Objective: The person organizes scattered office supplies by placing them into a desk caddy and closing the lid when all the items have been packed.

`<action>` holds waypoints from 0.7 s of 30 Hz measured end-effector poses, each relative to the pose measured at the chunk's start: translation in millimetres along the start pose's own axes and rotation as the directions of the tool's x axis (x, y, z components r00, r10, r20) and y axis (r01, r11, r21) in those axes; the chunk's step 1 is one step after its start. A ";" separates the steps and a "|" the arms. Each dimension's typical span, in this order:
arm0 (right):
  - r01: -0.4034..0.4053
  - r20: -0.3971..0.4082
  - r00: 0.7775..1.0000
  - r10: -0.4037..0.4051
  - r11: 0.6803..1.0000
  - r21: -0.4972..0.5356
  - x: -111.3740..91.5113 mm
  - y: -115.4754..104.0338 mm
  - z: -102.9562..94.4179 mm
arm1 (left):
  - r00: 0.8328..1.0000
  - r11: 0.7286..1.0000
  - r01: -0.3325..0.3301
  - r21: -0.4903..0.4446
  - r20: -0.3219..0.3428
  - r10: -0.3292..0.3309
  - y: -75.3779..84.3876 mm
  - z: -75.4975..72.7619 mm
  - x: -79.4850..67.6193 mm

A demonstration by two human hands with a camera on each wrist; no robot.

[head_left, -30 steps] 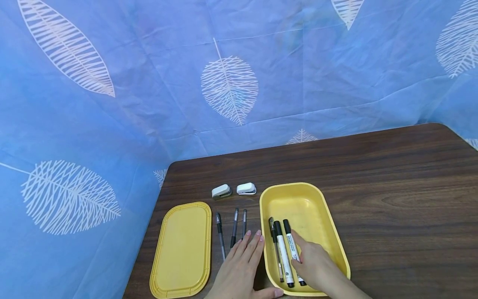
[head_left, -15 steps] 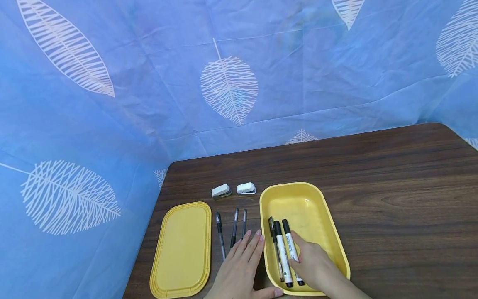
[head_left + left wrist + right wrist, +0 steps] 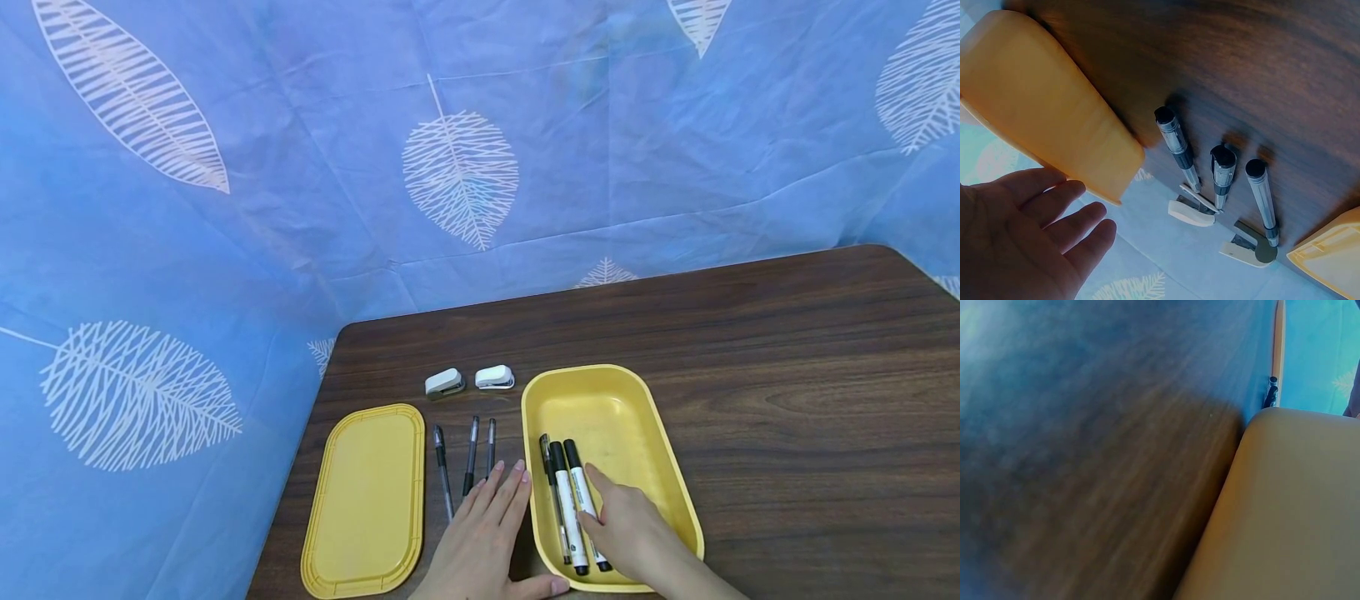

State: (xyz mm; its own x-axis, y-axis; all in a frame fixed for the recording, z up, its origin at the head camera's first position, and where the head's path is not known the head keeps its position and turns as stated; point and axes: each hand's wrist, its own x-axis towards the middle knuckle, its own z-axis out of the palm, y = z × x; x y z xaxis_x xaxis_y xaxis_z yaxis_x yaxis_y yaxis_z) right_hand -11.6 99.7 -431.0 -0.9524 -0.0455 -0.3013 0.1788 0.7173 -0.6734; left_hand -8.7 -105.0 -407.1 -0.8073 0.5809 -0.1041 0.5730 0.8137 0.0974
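A yellow plastic box (image 3: pixel 611 417) holds a black-capped pen (image 3: pixel 553 483) and two white markers with black caps. My right hand (image 3: pixel 633 529) reaches into it and holds the right-hand marker (image 3: pixel 581 492), thumb across its barrel and index finger along its right side. The other marker (image 3: pixel 567 508) lies between that one and the pen. My left hand (image 3: pixel 480 529) has straight, spread fingers, with its fingertips at the box's left rim and its thumb at the near rim. The right wrist view shows the box's outer wall (image 3: pixel 1291 506), with the right hand hidden there.
Several things lie left of the box: three dark pens (image 3: pixel 1174 140) side by side, partly behind my left hand in the head view, and a yellow lid (image 3: pixel 367 500). Two small white staplers (image 3: pixel 494 377) stand behind the pens. Blue leaf-print cloth (image 3: pixel 337 208) hangs behind the wooden table (image 3: pixel 810 400).
The right-hand marker has shifted slightly left, closer to the other marker, with my right thumb moving along. My left hand stays at the rim.
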 end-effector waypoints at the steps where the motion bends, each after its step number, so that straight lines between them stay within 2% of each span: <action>1: 0.001 0.000 1.000 -0.001 1.000 -0.002 0.0 -0.2 0.0 | 1.000 1.000 0.000 0.000 -0.002 0.000 0.0 0.0 0.0; 5: -0.007 0.002 1.000 0.007 1.000 -0.002 -0.2 -1.0 -0.1 | 1.000 1.000 -0.004 0.008 -0.012 0.004 -0.1 0.2 -0.3; 12: 0.035 -0.036 0.999 -0.036 0.999 -0.031 -1.9 -0.4 -3.7 | 1.000 1.000 -0.015 0.018 -0.026 0.015 -0.3 0.7 -0.3; 18: 0.053 -0.081 0.995 -0.054 0.999 -0.013 -4.9 -3.4 -14.9 | 0.999 0.999 -0.021 0.032 -0.036 0.023 -0.5 1.1 -0.9; 21: 0.084 -0.110 0.990 -0.087 0.996 -0.029 -6.1 -6.1 -23.5 | 0.999 1.000 -0.017 0.024 -0.032 0.018 -0.4 1.2 -0.8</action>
State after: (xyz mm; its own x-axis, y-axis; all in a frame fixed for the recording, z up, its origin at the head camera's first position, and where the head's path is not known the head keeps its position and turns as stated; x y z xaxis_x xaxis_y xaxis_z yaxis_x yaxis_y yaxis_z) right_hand -12.7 111.9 -409.1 -0.9857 -0.0308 -0.1655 0.0908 0.7306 -0.6767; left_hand -8.2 -105.8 -408.2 -0.8011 0.5944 -0.0708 0.5899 0.8040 0.0751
